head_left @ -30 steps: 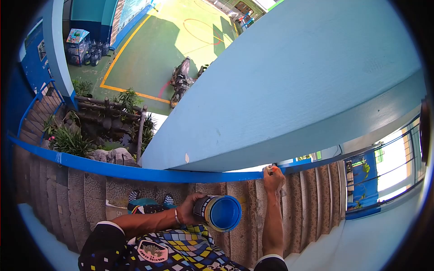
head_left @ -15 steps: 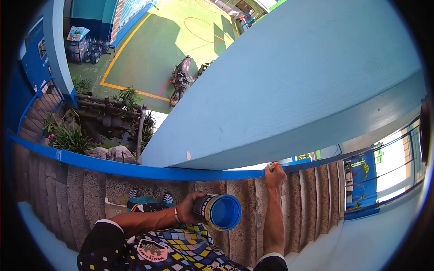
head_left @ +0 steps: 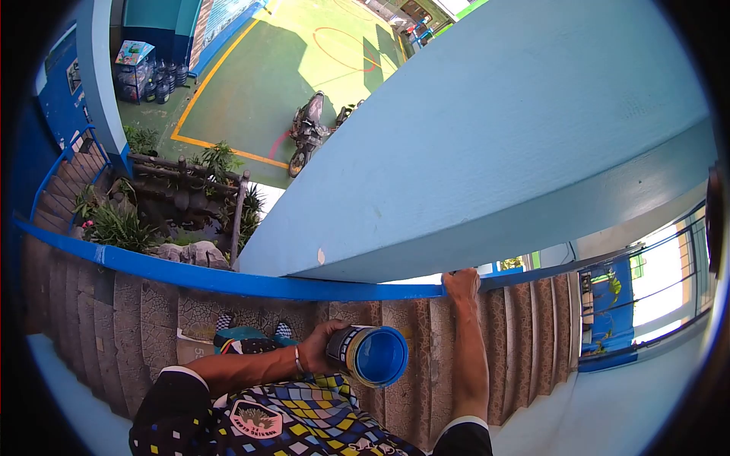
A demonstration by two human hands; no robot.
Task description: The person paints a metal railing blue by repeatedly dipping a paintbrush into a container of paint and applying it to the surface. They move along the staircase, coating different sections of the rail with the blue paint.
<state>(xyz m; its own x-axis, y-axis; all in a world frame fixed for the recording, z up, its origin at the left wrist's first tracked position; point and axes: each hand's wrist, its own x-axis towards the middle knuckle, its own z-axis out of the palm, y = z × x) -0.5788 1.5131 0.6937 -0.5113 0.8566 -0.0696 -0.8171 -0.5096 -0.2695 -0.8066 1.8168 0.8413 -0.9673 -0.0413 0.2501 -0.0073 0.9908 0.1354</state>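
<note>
My left hand (head_left: 318, 348) is wrapped round the side of a paint can (head_left: 351, 351) in front of my chest. The can is tipped so that its open mouth and the blue paint (head_left: 378, 357) inside face me. My right hand (head_left: 461, 287) is stretched forward at the blue rail (head_left: 365, 292), closed on what looks like a paintbrush, now almost wholly hidden by the fingers. That hand lies at the rail's far edge, just below the underside of the light blue slanted beam (head_left: 487, 144).
Concrete steps (head_left: 525, 342) run across below the rail, with a cardboard piece (head_left: 194, 348) by my feet. Beyond the rail are a planted pond (head_left: 182, 224), a parked motorcycle (head_left: 308, 133) and a green court (head_left: 251, 106). Large bottles (head_left: 163, 80) stand at the far left.
My right hand has turned and shifted slightly up at the rail, hiding the orange-red bit that showed above its fingers. My left hand and the can have hardly moved.
</note>
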